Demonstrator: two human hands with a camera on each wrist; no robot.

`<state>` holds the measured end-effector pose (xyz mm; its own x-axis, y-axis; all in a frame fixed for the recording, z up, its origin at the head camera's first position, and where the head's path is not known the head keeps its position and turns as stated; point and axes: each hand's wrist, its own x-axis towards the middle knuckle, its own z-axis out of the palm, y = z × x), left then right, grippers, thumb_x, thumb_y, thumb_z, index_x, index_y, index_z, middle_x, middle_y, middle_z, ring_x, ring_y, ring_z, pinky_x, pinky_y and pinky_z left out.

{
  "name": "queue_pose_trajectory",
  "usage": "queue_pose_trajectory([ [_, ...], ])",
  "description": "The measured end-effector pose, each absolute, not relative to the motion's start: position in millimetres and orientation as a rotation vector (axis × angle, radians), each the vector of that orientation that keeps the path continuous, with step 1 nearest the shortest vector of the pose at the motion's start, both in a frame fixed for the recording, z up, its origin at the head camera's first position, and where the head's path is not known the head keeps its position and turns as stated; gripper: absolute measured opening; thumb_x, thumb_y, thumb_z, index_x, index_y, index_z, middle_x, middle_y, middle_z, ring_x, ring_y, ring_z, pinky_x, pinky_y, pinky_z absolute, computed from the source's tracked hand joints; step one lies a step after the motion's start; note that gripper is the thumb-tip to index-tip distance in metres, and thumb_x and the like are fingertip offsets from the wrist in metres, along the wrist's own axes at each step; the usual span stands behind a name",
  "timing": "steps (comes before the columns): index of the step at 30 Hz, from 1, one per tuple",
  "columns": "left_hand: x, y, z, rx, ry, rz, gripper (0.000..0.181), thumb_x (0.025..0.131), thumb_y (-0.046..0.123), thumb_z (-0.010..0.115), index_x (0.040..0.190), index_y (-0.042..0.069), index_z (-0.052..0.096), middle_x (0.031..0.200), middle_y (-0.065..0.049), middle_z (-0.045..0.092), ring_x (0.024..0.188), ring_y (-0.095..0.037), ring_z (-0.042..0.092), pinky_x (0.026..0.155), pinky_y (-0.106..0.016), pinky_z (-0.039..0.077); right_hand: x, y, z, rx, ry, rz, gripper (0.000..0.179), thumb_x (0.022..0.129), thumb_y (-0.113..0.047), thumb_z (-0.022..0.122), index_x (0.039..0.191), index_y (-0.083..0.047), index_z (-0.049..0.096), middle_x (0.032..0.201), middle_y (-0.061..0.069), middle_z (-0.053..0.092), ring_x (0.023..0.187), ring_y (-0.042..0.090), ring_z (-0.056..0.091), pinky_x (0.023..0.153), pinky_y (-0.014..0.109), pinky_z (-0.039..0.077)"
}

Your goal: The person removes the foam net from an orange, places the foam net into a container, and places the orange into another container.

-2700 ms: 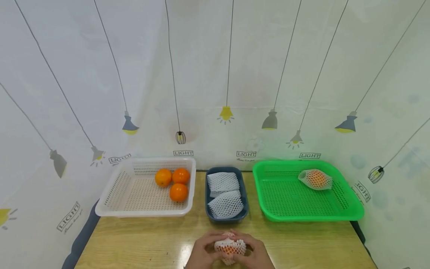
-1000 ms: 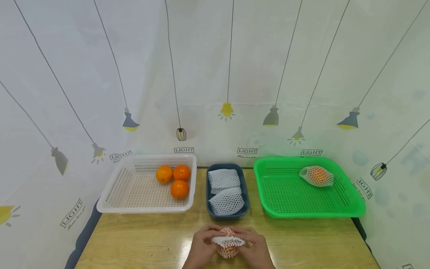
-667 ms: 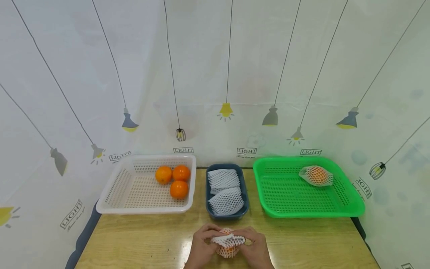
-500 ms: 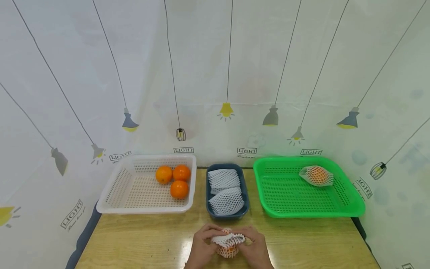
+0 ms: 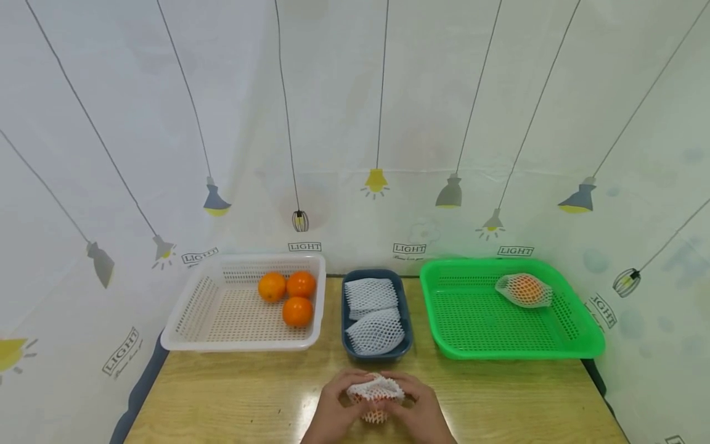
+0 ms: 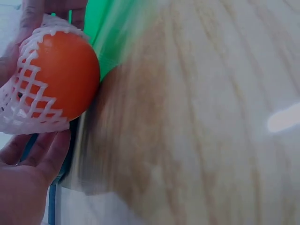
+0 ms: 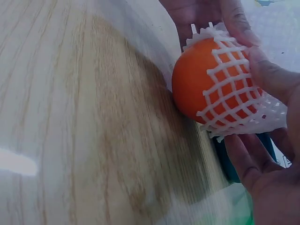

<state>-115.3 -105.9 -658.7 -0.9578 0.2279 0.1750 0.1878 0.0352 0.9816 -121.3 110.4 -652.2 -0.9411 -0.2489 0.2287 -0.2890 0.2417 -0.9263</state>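
At the table's near edge, in the head view, my left hand (image 5: 334,404) and right hand (image 5: 420,407) hold an orange (image 6: 70,75) between them, partly inside a white foam net sleeve (image 5: 376,388). Fingers curl round the sleeve from both sides, and the thumbs meet at its near side. White netting lies over the fruit's top in the head view. Both wrist views show one side of the orange bare, with the sleeve's jagged edge running across the peel. In the right wrist view, a thumb (image 7: 269,75) presses on the netting.
Behind the hands stands a dark blue tray (image 5: 379,357) with folded foam nets (image 5: 370,296). To its left, a white basket (image 5: 238,346) holds three bare oranges (image 5: 298,312). On the right, a green basket (image 5: 482,333) contains one netted orange (image 5: 524,290). A printed curtain hangs behind.
The sleeve's loose edge, earlier a raised band across the orange, now spreads over its top. Both thumbs have come together at the near side. The baskets' contents are the same.
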Motion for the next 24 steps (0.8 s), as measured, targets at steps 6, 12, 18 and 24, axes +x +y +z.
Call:
queue_pose_trajectory([
  [6,-117,-108,-657,0.388,2.32,2.104,0.044,0.075,-0.007,0.079,0.116,0.01,0.078,0.121,-0.012,0.069,0.115,-0.02,0.065,0.098,-0.022,0.053,-122,110,-649,0.592,-2.373,1.788,0.029,0.077,-0.021,0.088,0.105,-0.02,0.082,0.12,0.007,0.075,0.111,0.017,0.068,0.09,0.019,0.055],
  [12,-117,-108,-651,0.348,2.424,2.093,0.039,0.071,-0.014,0.076,0.098,0.014,0.082,0.109,-0.01,0.072,0.104,-0.018,0.067,0.092,-0.023,0.056,-122,108,-642,0.723,-2.266,1.699,0.023,0.078,-0.007,0.085,0.1,-0.013,0.082,0.112,0.014,0.077,0.102,0.026,0.069,0.087,0.019,0.055],
  [18,-117,-104,-648,0.452,2.52,2.142,0.036,0.071,-0.014,0.078,0.097,0.011,0.082,0.102,-0.01,0.073,0.099,-0.019,0.068,0.09,-0.024,0.056,-122,106,-636,0.678,-2.267,1.629,0.039,0.068,0.015,0.08,0.095,-0.013,0.083,0.103,0.004,0.079,0.096,0.016,0.071,0.082,0.015,0.055],
  [24,-118,-100,-648,0.535,2.559,2.198,0.038,0.071,-0.016,0.077,0.096,0.013,0.081,0.094,-0.007,0.074,0.091,-0.013,0.067,0.076,-0.023,0.057,-121,103,-633,0.722,-2.196,1.65,0.05,0.062,0.026,0.066,0.094,-0.01,0.08,0.097,0.009,0.078,0.09,0.017,0.072,0.08,0.017,0.056],
])
